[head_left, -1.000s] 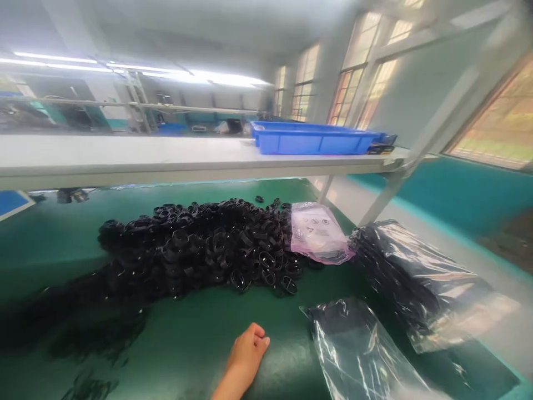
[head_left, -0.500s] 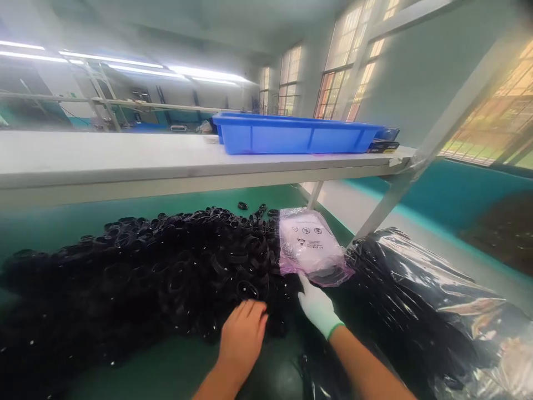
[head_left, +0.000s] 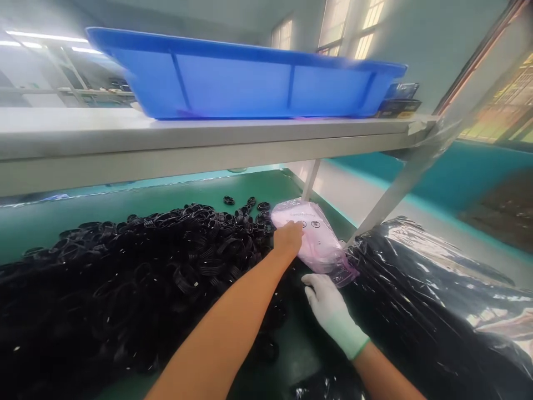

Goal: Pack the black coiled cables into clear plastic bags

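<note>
"Hands first: how do they stand around that pinkish plastic packet (head_left: 322,241)?"

"Nearest us, the gloved right hand (head_left: 331,311) is just below the packet, fingers bent, palm hidden; I can't tell whether it's closed on anything. The bare left hand (head_left: 288,238) reaches over the packet's left part, fingers curled. Touching, it seems, but I can't tell if it's gripping."

"And how would the packet handle?"

"Light, I'd guess, soft, with slippery film. I'd hold the filled body from both sides; the loose lower edge looks likely to crumple."

"What's around it?"

"Black rings (head_left: 200,266) heaped to the packet's left, a shiny wrapped bundle (head_left: 408,261) to its right, all on the green tabletop (head_left: 266,182). Above and beyond the packet, a white shelf (head_left: 208,139) carries a blue bin (head_left: 237,83)."
</note>
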The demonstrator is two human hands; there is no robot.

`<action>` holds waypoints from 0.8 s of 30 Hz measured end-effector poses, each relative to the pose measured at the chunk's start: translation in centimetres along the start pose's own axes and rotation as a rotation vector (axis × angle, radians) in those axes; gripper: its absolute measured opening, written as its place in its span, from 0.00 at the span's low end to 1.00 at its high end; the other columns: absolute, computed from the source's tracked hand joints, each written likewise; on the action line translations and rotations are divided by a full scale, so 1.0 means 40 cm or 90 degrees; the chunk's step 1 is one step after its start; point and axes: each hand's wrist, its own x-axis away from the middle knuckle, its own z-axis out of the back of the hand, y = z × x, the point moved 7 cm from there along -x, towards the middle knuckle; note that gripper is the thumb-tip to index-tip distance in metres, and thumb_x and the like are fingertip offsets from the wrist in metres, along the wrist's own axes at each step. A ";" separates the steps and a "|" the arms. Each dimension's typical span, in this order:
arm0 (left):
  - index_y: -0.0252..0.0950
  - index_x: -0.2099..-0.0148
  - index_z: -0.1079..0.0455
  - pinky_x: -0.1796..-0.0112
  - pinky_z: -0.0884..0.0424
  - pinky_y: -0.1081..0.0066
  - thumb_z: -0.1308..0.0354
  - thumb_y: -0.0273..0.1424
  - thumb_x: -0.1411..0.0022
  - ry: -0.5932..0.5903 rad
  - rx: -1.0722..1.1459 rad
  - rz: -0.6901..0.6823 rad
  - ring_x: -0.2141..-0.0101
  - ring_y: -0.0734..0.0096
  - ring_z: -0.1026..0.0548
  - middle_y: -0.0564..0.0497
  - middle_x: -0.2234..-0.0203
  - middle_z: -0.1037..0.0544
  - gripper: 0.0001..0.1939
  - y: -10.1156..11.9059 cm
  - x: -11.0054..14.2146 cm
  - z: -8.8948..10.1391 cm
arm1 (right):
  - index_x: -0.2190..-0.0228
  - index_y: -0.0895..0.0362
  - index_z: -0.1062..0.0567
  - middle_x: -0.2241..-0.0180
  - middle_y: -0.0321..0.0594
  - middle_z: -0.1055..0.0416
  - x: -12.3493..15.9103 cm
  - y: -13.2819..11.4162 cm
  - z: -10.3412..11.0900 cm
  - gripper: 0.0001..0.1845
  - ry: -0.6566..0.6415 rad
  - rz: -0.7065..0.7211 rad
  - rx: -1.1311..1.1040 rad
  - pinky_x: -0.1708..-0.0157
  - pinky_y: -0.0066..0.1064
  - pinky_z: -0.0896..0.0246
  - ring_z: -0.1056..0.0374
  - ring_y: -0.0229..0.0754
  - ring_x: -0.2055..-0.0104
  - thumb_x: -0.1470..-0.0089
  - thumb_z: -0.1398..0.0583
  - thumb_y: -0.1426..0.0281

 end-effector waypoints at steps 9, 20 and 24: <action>0.36 0.55 0.36 0.65 0.35 0.66 0.53 0.36 0.41 -0.069 -0.039 0.014 0.63 0.64 0.30 0.45 0.62 0.28 0.14 -0.086 0.058 -0.013 | 0.49 0.58 0.37 0.51 0.56 0.38 -0.118 0.046 -0.092 0.29 -0.197 -0.238 0.036 0.56 0.52 0.47 0.43 0.60 0.49 0.51 0.47 0.58; 0.36 0.58 0.32 0.53 0.45 0.56 0.49 0.35 0.48 -0.218 -0.136 -0.099 0.53 0.56 0.38 0.43 0.59 0.27 0.15 -0.103 0.072 -0.141 | 0.43 0.54 0.54 0.46 0.59 0.46 -0.072 0.078 -0.123 0.42 -0.305 -0.345 -0.121 0.72 0.46 0.33 0.31 0.54 0.61 0.55 0.45 0.52; 0.36 0.62 0.30 0.54 0.46 0.54 0.50 0.39 0.50 -0.287 -0.138 -0.109 0.54 0.55 0.36 0.43 0.62 0.25 0.16 -0.086 0.073 -0.166 | 0.42 0.50 0.61 0.49 0.62 0.44 -0.023 0.070 -0.133 0.48 -0.403 -0.395 -0.352 0.79 0.44 0.33 0.29 0.50 0.71 0.58 0.43 0.50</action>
